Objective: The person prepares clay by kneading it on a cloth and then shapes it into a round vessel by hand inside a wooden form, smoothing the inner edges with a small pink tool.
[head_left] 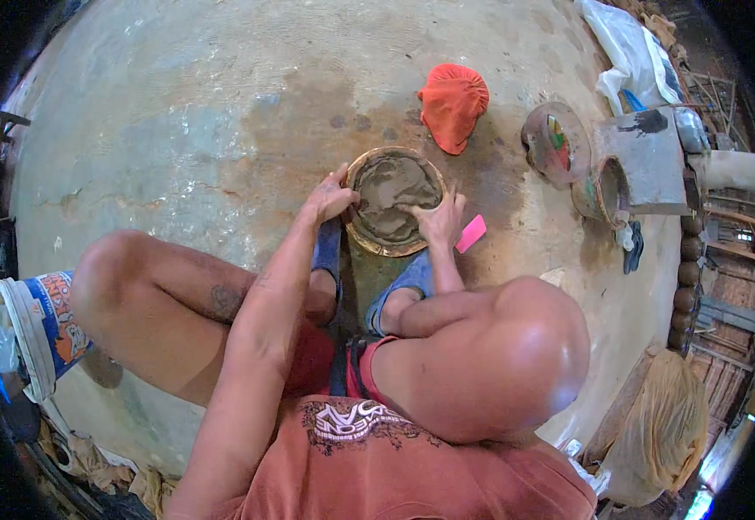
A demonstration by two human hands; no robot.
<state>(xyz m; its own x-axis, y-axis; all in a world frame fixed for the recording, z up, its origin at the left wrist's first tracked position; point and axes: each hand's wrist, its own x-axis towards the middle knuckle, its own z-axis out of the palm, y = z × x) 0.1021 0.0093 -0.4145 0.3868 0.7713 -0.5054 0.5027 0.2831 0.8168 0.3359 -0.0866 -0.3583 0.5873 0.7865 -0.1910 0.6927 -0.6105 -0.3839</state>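
Note:
A round bowl (356, 234) with a brown rim sits on the floor between my feet. Wet grey clay (390, 192) fills it, its surface smeared and uneven. My left hand (332, 199) grips the bowl's left rim, thumb at the inner edge and fingers round the outside. On the opposite side my right hand (441, 218) holds the right rim; its thumb reaches inside onto the clay, while its other fingers lie outside and are partly hidden. A flat pink piece (471, 234), like a plastic scraper, lies beside my right hand.
An orange-red cloth (454, 108) lies beyond the bowl. To the right are a stained round board (555, 143), a tipped bucket (607, 191) and a grey slab (646, 165). A white and blue bucket (39, 325) stands by my left knee. Blue sandals are on my feet.

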